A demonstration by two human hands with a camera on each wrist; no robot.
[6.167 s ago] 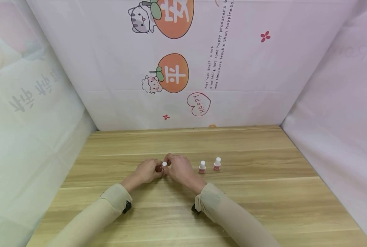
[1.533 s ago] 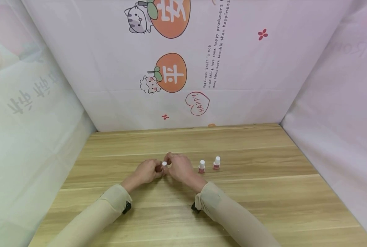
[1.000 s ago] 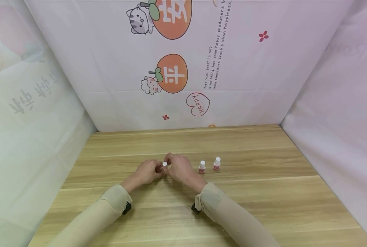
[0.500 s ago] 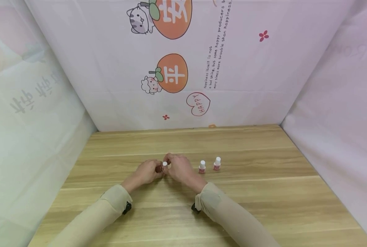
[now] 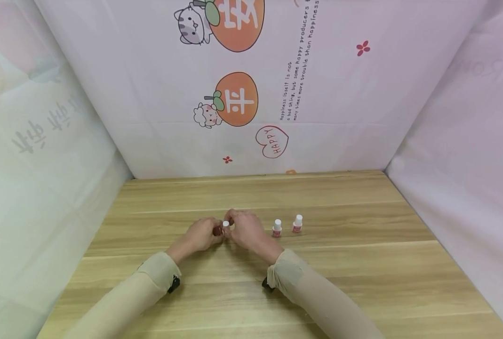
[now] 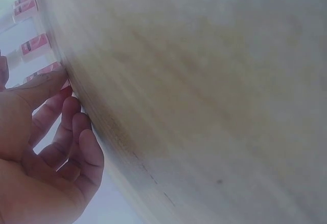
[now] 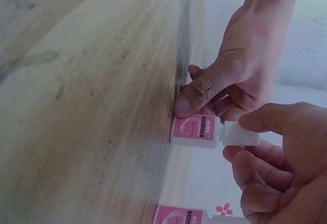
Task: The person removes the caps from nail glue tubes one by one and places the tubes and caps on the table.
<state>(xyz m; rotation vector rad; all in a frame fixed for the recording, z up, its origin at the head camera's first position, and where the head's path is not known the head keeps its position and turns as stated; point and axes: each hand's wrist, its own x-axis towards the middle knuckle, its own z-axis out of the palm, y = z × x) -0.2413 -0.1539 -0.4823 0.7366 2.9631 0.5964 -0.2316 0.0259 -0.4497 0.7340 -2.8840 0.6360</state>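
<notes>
A small nail glue bottle (image 7: 196,131) with a pink label stands on the wood-look table between both hands. My left hand (image 5: 201,233) pinches its body low down, the thumb lying against the label in the right wrist view. On its white cap (image 7: 241,133), the thumb and fingers of my right hand (image 5: 248,230) grip from two sides. From the head, little more than the cap shows, because fingers hide the body. To the right, apart from the hands, a second bottle (image 5: 277,229) and a third bottle (image 5: 298,224) stand upright with white caps on.
In the left wrist view, another pink-labelled bottle (image 6: 34,47) stands just beyond the held one, with more behind it. White printed cloth (image 5: 327,141) forms the back wall, and plain cloth hangs at both sides. The table (image 5: 361,263) spreads to the right and in front.
</notes>
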